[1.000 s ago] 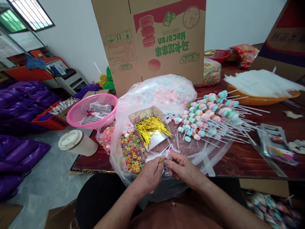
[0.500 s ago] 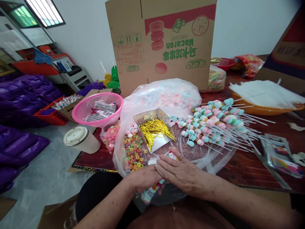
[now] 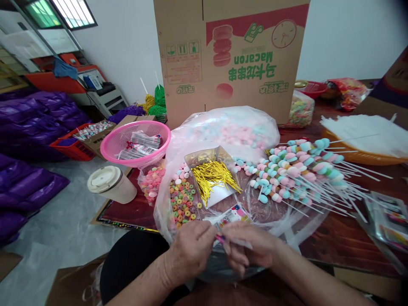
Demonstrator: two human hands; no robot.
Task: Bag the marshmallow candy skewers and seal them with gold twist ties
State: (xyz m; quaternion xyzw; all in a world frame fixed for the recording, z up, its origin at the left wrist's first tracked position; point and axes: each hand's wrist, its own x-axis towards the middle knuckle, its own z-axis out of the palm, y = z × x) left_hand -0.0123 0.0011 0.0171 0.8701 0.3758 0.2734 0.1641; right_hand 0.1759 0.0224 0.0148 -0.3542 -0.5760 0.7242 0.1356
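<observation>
My left hand [image 3: 193, 248] is closed at the front of the table, its thumb and forefinger pinching a small printed plastic bag [image 3: 219, 239] with a pink edge. Facing it, my right hand [image 3: 251, 246] has its fingers curled on the same bag; motion blurs them, and most of the bag is hidden. Just beyond my fingers lies another printed bag [image 3: 236, 213]. Gold twist ties [image 3: 215, 176] fill an open box behind it. Ring-shaped gummies [image 3: 182, 202] lie to the left, and skewers of pink and blue marshmallows [image 3: 296, 170] are heaped to the right.
A lidded cup [image 3: 113, 185] and a pink basket [image 3: 106, 151] of wrappers stand at the left. Behind are a clear bag of marshmallows [image 3: 229, 127] and a tall carton [image 3: 188, 102]. An orange basket [image 3: 360, 157] of white sticks and flat packets [image 3: 389, 221] are at the right.
The hands first met at the fingertips, then my right hand lay flat over the left with a printed bag below. Now they are apart, fingers curled at the bag. The view has shifted left.
</observation>
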